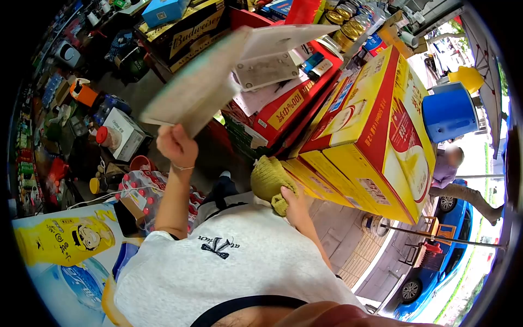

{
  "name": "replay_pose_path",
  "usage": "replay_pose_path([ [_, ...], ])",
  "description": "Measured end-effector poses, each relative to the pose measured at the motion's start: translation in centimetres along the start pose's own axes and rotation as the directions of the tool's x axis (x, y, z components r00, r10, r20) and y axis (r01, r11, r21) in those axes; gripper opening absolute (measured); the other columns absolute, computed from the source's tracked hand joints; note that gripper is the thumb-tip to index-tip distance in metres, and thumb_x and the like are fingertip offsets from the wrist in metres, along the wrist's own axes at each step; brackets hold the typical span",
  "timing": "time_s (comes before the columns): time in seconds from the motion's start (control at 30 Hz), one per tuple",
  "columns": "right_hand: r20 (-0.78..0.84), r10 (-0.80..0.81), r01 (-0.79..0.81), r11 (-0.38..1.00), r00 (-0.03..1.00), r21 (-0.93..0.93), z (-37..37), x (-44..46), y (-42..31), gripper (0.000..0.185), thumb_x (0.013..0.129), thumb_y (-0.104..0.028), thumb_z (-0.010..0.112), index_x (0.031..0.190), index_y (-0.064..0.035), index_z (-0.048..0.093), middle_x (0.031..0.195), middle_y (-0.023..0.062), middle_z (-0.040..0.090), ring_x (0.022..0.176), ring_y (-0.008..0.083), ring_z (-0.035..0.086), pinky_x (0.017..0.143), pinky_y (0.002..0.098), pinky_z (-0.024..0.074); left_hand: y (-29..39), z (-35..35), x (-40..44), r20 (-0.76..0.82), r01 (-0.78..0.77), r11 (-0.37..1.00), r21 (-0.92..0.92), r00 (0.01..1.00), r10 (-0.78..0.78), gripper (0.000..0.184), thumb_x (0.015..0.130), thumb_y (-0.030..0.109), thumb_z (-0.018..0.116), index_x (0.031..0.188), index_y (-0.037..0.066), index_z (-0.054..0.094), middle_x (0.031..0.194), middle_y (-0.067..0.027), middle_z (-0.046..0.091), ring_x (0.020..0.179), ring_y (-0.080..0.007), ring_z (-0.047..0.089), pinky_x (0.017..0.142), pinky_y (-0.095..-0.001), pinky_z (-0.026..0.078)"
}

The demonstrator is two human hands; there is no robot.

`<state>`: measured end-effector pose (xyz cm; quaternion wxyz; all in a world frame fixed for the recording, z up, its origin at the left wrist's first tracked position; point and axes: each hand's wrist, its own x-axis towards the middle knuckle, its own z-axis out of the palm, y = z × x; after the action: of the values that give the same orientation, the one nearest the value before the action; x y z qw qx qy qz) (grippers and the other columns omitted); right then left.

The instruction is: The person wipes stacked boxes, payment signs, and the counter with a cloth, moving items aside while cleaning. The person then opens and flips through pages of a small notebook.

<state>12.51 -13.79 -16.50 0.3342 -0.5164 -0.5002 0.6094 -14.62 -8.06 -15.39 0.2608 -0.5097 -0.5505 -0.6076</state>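
My left hand [177, 147] is raised and closed on the lower corner of a whitish flat panel [201, 82], which is tilted and blurred by motion. Behind the panel's upper right edge, a white plastic piece [267, 71] rests on red cartons [283, 111]; I cannot make out whether the two are joined. In front of my body, my right hand [297, 204] grips a bunched olive-green cloth [271, 180]. That cloth hangs close to the left side of the stacked yellow and red cartons [359, 158].
A blue water jug [449, 114] stands beyond the yellow cartons. Budweiser boxes [190, 32] are at the back. Red-capped bottles [147, 196] in plastic wrap lie left of my body. Outside on the right are a person [448, 166] and a blue car [463, 234].
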Motion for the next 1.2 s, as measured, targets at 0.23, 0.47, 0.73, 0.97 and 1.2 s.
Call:
replay_pose_path([
  [0.23, -0.152, -0.033, 0.035, 0.999, 0.988, 0.01, 0.4, -0.4, 2.5, 0.045, 0.079, -0.021, 0.048, 0.116, 0.0035, 0.046, 0.119, 0.0217, 0.044, 0.115, 0.032, 0.036, 0.098, 0.0349, 0.0231, 4.0, 4.3, 1.9, 0.135, -0.105, 0.887, -0.45, 0.974, 0.183, 0.015, 0.083, 0.001, 0.044, 0.092, -0.004, 0.055, 0.085, -0.0146, 0.063, 0.079, -0.0286, 0.063, 0.073, -0.0327, 0.049],
  [0.47, -0.159, -0.068, 0.071, 0.997, 0.985, 0.017, 0.0, -1.0, 2.5, 0.047, 0.079, -0.02, 0.048, 0.12, 0.0026, 0.042, 0.123, 0.0192, 0.04, 0.115, 0.0295, 0.035, 0.098, 0.0338, 0.0227, 5.2, 6.8, 1.2, 0.288, -0.078, 0.904, -0.421, 0.933, 0.214, 0.018, 0.076, -0.003, 0.051, 0.093, -0.001, 0.055, 0.084, -0.0108, 0.063, 0.075, -0.0276, 0.061, 0.075, -0.0348, 0.049],
  [0.73, -0.148, -0.007, 0.033, 0.984, 0.989, 0.175, -0.5, -1.5, 3.1, 0.048, 0.081, -0.02, 0.048, 0.122, 0.0031, 0.037, 0.122, 0.0149, 0.042, 0.113, 0.0239, 0.036, 0.096, 0.031, 0.0246, 5.5, 7.5, 0.9, 0.365, -0.023, 0.86, -0.509, 0.899, 0.24, 0.017, 0.074, -0.002, 0.054, 0.09, 0.001, 0.057, 0.086, -0.0093, 0.063, 0.075, -0.0263, 0.06, 0.086, -0.0431, 0.043],
  [0.97, -0.164, 0.058, -0.002, 0.947, 0.985, 0.322, -0.5, -1.8, 3.2, 0.046, 0.081, -0.017, 0.05, 0.12, 0.0037, 0.04, 0.117, 0.0127, 0.047, 0.109, 0.0214, 0.041, 0.094, 0.0291, 0.0281, 6.3, 7.5, 1.6, 0.404, -0.152, 0.915, -0.373, 0.862, 0.308, 0.021, 0.075, 0.004, 0.055, 0.096, 0.007, 0.059, 0.096, -0.0053, 0.062, 0.09, -0.0185, 0.058, 0.099, -0.0417, 0.025],
  [1.2, -0.185, 0.066, 0.003, 0.936, 0.98, 0.352, -1.1, -1.8, 4.2, 0.045, 0.08, -0.017, 0.05, 0.119, 0.0038, 0.041, 0.116, 0.0115, 0.048, 0.107, 0.0208, 0.042, 0.094, 0.0293, 0.0286, 6.2, 7.1, 1.1, 0.411, -0.114, 0.94, -0.322, 0.878, 0.247, 0.025, 0.074, 0.005, 0.057, 0.099, 0.01, 0.06, 0.1, -0.0023, 0.058, 0.091, -0.0173, 0.053, 0.095, -0.0384, 0.028],
])
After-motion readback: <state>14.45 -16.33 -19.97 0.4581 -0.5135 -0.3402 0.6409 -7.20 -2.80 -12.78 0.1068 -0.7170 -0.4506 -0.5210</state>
